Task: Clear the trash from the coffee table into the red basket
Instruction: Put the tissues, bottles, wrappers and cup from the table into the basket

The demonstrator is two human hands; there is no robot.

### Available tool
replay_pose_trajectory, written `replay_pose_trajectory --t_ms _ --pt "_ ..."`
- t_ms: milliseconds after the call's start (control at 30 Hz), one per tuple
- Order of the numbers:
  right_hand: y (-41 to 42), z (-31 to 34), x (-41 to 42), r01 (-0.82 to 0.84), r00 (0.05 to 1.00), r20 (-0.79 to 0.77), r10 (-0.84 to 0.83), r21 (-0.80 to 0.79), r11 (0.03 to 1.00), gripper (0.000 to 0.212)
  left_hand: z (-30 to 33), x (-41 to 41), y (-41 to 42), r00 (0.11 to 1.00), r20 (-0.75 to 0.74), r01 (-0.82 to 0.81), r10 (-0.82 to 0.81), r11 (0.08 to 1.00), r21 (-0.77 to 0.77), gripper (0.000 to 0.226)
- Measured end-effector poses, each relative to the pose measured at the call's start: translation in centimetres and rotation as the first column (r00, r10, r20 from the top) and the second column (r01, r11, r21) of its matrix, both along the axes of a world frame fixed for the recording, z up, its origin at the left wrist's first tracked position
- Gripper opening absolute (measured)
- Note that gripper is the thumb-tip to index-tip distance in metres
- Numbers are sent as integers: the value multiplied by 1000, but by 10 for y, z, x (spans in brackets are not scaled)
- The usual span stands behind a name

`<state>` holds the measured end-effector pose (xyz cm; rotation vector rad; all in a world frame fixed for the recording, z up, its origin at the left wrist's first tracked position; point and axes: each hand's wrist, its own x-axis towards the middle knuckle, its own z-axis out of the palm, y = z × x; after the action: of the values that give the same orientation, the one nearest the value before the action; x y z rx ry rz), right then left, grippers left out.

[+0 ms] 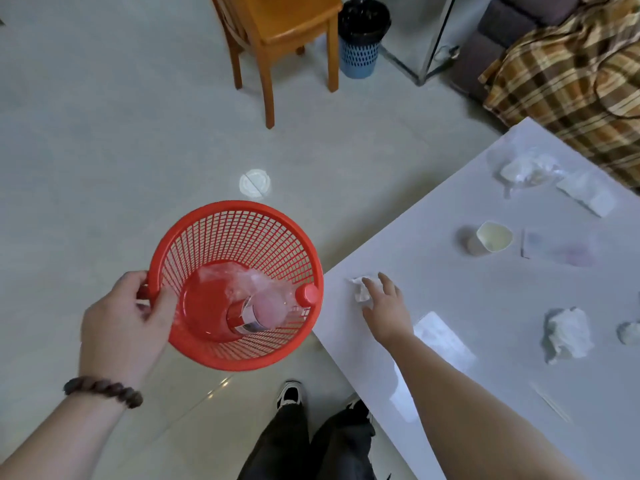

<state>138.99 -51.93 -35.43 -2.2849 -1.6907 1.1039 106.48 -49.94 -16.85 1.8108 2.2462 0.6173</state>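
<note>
The left hand (pixel 121 317) grips the rim of the round red plastic mesh basket (pixel 194 237) and holds it in the air above the pale tiled floor (pixel 104 133), just beside the near corner of the white rectangular tabletop (pixel 502 289). The fingers are closed on the rim, with the thumb inside the basket. On this wrist there is a bracelet of dark brown wooden beads (pixel 104 389). Inside the basket lie a clear plastic bottle with a red cap (pixel 273 306) and some crumpled clear plastic film (pixel 235 275).

The right hand (pixel 386 304) reaches over the tabletop corner. Its fingers are spread apart and rest on a small crumpled white tissue (pixel 360 289); they are not closed around it.

More trash is on the tabletop: a tipped white paper cup (pixel 491 239), a big crumpled white tissue ball (pixel 568 334), a flat white napkin (pixel 446 337) partly under the right forearm, a clear plastic bag with white paper inside (pixel 526 171), another folded white napkin (pixel 588 192) and thin wooden toothpicks (pixel 550 401) near the front edge.

On the floor lies a round white plastic lid (pixel 255 182). Farther away stand an orange wooden chair (pixel 280 32) and a blue bin with a black liner (pixel 362 38).
</note>
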Motion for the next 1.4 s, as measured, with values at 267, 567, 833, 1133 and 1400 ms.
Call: replay_pose_trajectory --t_ms 267,567,833,1133,1400 --pt "1 -38 -4 -113 979 154 136 -146 983 66 -16 -5 -14 1000 5 20 -19 998 -51 15" --pt "-2 61 -24 189 979 -140 -148 348 918 24 4 6 -9 998 -1 57 -57 998 -40 8" --pt "-16 225 -74 214 966 -251 -61 644 734 21 46 31 -9 967 106 235 -232 972 -18 10" --pt "-48 245 -109 41 995 -97 10 511 858 36 73 74 -17 882 221 422 -417 906 26 11" --pt "-118 261 -64 312 916 47 -398 541 781 57 72 110 -20 803 284 531 -523 846 58 8"
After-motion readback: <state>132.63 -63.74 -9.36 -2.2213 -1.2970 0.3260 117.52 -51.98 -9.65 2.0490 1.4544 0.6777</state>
